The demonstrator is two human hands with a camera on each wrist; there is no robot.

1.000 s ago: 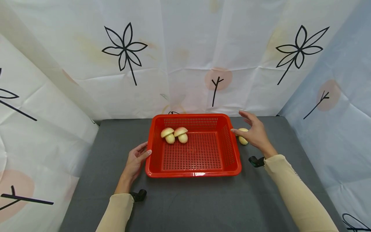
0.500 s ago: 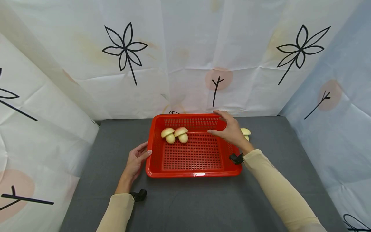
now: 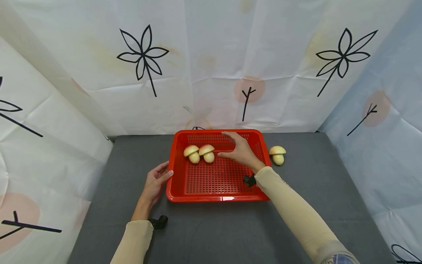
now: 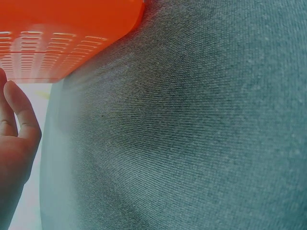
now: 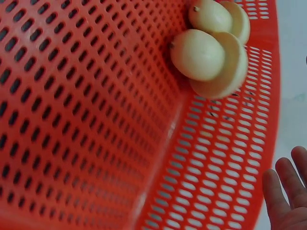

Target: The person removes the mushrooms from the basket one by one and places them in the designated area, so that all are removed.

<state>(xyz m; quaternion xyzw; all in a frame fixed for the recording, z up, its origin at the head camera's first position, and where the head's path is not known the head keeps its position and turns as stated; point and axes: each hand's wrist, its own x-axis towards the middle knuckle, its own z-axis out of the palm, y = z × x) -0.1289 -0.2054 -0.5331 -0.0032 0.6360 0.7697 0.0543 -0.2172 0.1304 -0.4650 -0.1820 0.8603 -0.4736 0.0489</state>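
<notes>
Mushroom (image 3: 207, 151) just left of the thumb and fingertips of the right hand (image 3: 243, 149). Spread there, thumb apart from fingers, gripping nothing and touching no mushroom, so far as the head view shows. Newly over the middle of the red basket (image 3: 204, 199), seemingly bringing that mushroom closest to hand, though with nothing lifted.

Slightly farther left of those same fingertips, second mushroom (image 3: 192, 153), right beside the first; both lying inside the basket, caps toward the far wall, stems toward the person. Back to the right of the right fingers, beyond the basket's rim, third mushroom (image 3: 278, 151), lying on the grey table (image 3: 211, 234), well apart from the fingertips.

Well left of the right fingers, past both inside mushrooms, left hand (image 3: 154, 184): fingers relaxed and fairly straight, resting against the basket's left rim. Beyond all fingertips, patterned cloth (image 3: 204, 55).

Compared with a second ago: right hand away from the third mushroom, across the right rim, nearer the inside pair; third mushroom fully in sight instead of partly covered. Left hand, basket and mushrooms unmoved. Count apparently unaffected: two inside, one outside.
</notes>
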